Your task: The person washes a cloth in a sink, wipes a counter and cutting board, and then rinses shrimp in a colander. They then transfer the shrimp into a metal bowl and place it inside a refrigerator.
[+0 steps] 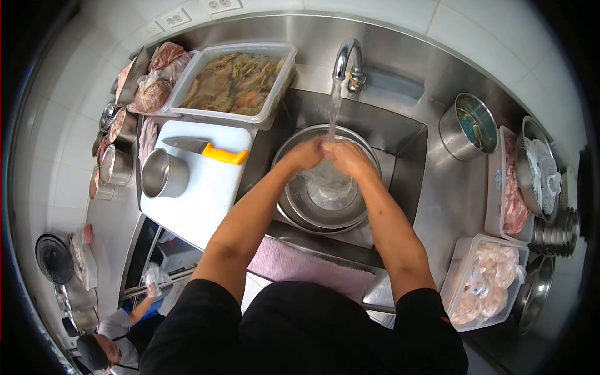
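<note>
My left hand (306,154) and my right hand (345,155) meet under the stream of water (334,106) from the faucet (347,59). The fingers of both are curled in and pressed together; whatever they may hold is hidden. Just below them, a round metal bowl (325,215) sits in the sink (409,144), with splashing water in it. The bowl rests in or on another round metal vessel, whose rim shows beneath it.
Left are a tub of shrimp (234,84), a cutting board (200,209), a yellow-handled knife (219,154) and a metal pot (164,174). Right stand a metal pot (467,127) and a tub of raw meat (487,281). A co-worker (115,344) is at lower left.
</note>
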Tool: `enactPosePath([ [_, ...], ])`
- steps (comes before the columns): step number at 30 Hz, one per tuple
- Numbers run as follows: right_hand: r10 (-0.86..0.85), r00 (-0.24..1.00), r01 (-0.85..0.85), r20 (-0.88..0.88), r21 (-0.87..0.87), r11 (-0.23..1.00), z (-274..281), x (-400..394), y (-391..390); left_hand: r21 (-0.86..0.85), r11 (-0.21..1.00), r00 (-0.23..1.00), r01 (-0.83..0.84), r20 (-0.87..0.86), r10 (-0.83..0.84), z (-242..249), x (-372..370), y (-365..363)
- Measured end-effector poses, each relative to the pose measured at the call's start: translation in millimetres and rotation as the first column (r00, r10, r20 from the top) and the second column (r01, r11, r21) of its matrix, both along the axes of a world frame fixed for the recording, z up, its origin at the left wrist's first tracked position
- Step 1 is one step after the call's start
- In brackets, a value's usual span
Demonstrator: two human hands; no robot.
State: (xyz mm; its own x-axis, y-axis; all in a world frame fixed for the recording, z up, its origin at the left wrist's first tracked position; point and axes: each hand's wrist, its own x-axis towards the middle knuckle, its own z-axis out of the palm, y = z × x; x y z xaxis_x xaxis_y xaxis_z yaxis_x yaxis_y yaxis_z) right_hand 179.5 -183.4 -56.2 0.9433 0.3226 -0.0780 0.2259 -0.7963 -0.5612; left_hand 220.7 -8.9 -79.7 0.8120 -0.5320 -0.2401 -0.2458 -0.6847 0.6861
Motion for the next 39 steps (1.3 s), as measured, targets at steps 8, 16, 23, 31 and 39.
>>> enactPosePath([
  [8, 0.07, 0.993, -0.087, 0.092, 0.194, 0.977, 43, -13, -7, 0.11, 0.976, 0.89, -0.186, 0.44, 0.12, -62, -42, 48],
  [16, -0.243, 0.965, 0.2, 0.097, 0.326, 0.924, 107, -39, -43, -0.03, 0.994, 0.986, -0.105, 0.129, 0.108, 47, -32, 41],
  [23, -0.299, 0.918, 0.2, 0.261, 0.346, 0.917, 126, -55, -34, 0.07, 0.998, 0.978, -0.002, 0.208, -0.013, 106, -40, 26],
  [31, -0.323, 0.945, 0.312, 0.054, 0.154, 0.938, 109, -50, -79, 0.133, 0.99, 0.985, -0.046, 0.172, 0.023, 128, -53, 36],
  [39, -0.341, 0.935, 0.307, 0.102, 0.25, 0.918, 138, -49, -83, -0.054, 0.97, 0.971, -0.235, 0.03, 0.237, 167, -64, 28],
])
